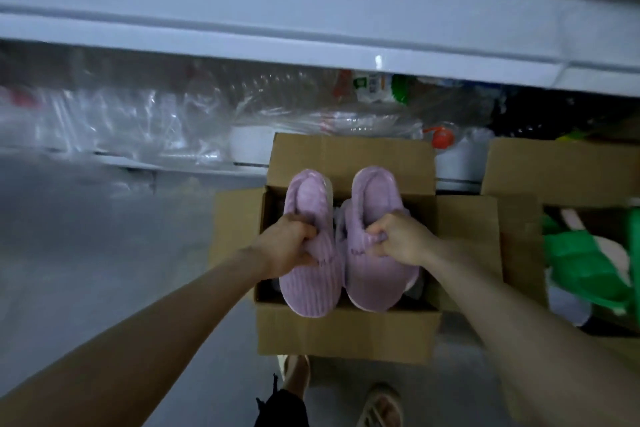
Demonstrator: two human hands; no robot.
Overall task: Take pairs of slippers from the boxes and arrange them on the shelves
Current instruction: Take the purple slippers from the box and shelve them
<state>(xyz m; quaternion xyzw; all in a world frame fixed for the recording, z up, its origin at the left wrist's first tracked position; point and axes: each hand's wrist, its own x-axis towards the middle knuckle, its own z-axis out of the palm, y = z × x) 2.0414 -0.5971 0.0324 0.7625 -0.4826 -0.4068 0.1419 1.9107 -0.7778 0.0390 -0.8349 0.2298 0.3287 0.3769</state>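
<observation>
Two lilac ribbed plush slippers hang side by side over an open cardboard box on the floor. My left hand grips the upper of the left slipper. The right slipper is pinched at its upper by my right hand. Both toes point toward me and the heels point away. More pale items lie inside the box, mostly hidden under the slippers. A white shelf runs across the top of the view.
A second open cardboard box at the right holds green slippers. Under the shelf lie clear plastic bags and bottles. Grey floor stretches to the left. My feet in pale sandals stand just before the box.
</observation>
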